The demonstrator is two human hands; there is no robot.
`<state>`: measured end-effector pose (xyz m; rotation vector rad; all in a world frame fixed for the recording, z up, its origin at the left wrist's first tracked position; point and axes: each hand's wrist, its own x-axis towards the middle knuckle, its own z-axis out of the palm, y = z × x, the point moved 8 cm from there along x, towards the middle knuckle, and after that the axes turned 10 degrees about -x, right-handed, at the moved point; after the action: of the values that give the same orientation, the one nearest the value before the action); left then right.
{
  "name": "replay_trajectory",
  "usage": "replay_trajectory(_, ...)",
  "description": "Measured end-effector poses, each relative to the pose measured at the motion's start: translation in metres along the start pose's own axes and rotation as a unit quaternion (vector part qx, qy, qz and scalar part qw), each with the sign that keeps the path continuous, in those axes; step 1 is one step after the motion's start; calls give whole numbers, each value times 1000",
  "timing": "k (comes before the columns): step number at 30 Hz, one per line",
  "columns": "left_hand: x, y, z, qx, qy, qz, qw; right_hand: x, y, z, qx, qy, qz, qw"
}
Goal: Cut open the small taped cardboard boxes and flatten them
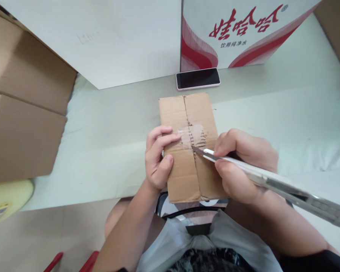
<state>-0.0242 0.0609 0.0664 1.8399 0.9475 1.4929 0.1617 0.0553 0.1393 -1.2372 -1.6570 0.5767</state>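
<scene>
A small brown cardboard box lies in front of me, its lengthwise flap seam facing up. Clear tape crosses the middle of that seam, and the cardboard there is scuffed with dark torn marks. My left hand grips the box's left edge, fingers on the top face and thumb nearer to me. In my right hand is a utility knife, pinched between thumb and fingers near its front. The blade is out, and its tip touches the seam just below the tape. Its long grey-white handle runs off to the lower right.
A smartphone lies beyond the box, against a large white carton and a red-and-white water carton. Brown cartons stand at the left, above a yellow container. The pale green cloth covers the table, whose front edge is near my lap.
</scene>
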Motion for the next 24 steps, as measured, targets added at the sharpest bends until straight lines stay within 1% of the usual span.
replay_trajectory(4, 0, 0, 0, 0, -2, 0, 1000, -1, 1, 0, 0, 1, -4, 1000)
replay_trajectory(7, 0, 0, 0, -6, -4, -3, 1000, -2, 0, 0, 7, 4, -24, 1000)
replay_trajectory(13, 0, 0, 0, -3, 1, -4, 1000, -1, -1, 1, -9, -9, -45, 999)
replay_trajectory(21, -1, -1, 0, 10, -2, -4, 1000, 1, -2, 3, -11, -10, -43, 999)
replay_trajectory(24, 0, -1, 0, -3, -2, -3, 1000, 1, -2, 2, -14, -8, -42, 999)
